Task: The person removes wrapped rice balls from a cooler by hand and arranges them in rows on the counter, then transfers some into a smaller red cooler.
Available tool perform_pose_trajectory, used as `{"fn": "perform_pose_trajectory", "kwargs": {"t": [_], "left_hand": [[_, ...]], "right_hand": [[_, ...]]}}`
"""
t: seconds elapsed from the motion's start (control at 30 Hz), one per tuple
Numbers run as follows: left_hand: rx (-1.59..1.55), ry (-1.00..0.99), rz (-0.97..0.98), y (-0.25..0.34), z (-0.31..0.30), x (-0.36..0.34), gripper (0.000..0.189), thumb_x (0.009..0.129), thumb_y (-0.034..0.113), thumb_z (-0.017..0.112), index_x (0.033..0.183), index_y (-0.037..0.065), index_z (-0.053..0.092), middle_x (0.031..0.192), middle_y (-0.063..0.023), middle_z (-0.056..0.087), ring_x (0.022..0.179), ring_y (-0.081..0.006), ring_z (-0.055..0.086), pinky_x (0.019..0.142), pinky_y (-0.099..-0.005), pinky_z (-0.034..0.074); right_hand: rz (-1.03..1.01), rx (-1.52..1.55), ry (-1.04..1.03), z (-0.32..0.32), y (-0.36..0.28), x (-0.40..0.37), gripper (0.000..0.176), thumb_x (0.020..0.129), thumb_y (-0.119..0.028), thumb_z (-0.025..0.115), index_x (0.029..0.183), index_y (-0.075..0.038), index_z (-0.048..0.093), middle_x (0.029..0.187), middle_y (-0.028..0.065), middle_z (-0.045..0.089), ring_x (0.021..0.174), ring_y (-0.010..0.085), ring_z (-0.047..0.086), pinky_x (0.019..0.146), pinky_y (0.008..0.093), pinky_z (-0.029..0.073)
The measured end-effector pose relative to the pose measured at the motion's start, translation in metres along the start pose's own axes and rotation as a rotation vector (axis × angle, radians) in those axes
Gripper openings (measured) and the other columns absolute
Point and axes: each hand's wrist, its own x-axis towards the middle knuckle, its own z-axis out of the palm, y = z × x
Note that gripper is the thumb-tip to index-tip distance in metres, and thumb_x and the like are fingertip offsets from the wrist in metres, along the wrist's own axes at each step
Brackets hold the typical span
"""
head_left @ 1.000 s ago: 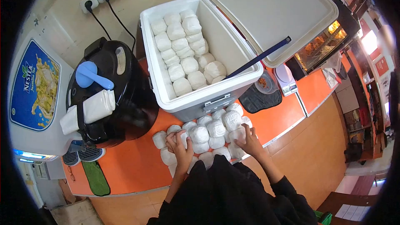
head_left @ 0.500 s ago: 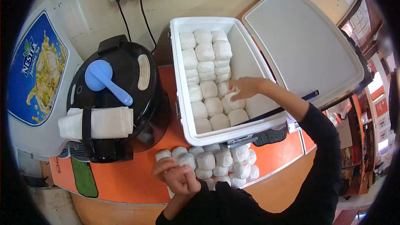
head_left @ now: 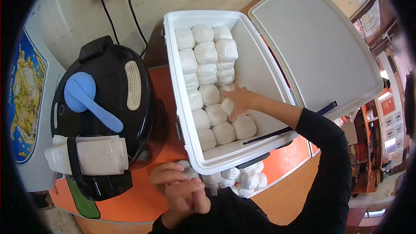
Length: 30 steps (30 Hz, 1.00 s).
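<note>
My right hand reaches into a white cooler box, its fingers and thumb curved around a white wrapped bundle. Several more round wrapped bundles sit in rows and layers along the left side of the box. Outside the box, at its near edge, my left hand hovers with loosely bent fingers, and nothing shows in it. More wrapped bundles lie in a pile on the orange counter, partly hidden behind my left hand, sleeve and the box rim.
Left of the box stands a black rice cooker bearing a blue scoop and folded white plastic. The box's lid is swung back to the right. A dark strip crosses the box's near corner. Cords hang from wall sockets.
My right hand has come down onto a bundle in the box and closed around it. The view has shifted nearer the box. My left hand stays by the pile, fingers still bent.
</note>
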Motion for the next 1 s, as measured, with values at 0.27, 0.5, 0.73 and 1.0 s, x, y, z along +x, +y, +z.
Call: {"fn": "perform_pose_trajectory", "kwargs": {"t": [0.27,0.5,0.73,1.0], "left_hand": [[-0.971,-0.361,-1.084,0.015,0.046,0.064,0.065,0.091,0.025,0.062,0.142,0.009,0.025,0.139,-0.0196,0.029,0.130,-0.0315,0.037,0.109,-0.0446,0.032],[-1.296,0.000,-1.166,0.012,0.042,0.086,0.054,0.088,0.014,0.070,0.133,0.011,0.040,0.129,-0.0114,0.046,0.119,-0.0218,0.051,0.097,-0.0374,0.049],[-1.227,0.154,-1.072,0.020,0.022,0.077,0.071,0.079,0.023,0.078,0.135,0.013,0.036,0.121,-0.0095,0.051,0.112,-0.0235,0.056,0.096,-0.0402,0.051],[-1.332,0.040,-1.143,0.023,-0.038,0.045,0.074,0.078,0.046,0.071,0.138,0.015,0.041,0.128,-0.0142,0.052,0.125,-0.0356,0.049,0.101,-0.0686,0.037]], "right_hand": [[-0.169,0.189,0.549,-0.116,-0.112,-0.126,0.073,0.059,-0.018,0.084,0.122,-0.007,0.049,0.114,0.0248,0.044,0.102,0.0436,0.055,0.087,0.0443,0.049],[-0.603,0.840,0.122,-0.171,-0.081,-0.134,0.062,0.073,-0.029,0.081,0.125,-0.008,0.053,0.118,0.0077,0.054,0.096,0.0211,0.061,0.081,0.0304,0.050],[0.336,0.271,-0.548,-0.028,-0.017,-0.017,0.076,0.077,-0.055,0.072,0.134,-0.014,0.044,0.124,0.0182,0.056,0.096,0.0315,0.063,0.078,0.0411,0.056],[0.429,0.279,-0.564,0.042,-0.028,-0.013,0.143,0.066,-0.043,0.085,0.146,-0.011,-0.030,0.141,0.0315,0.041,0.118,0.0448,0.053,0.088,0.0523,0.053]]}}
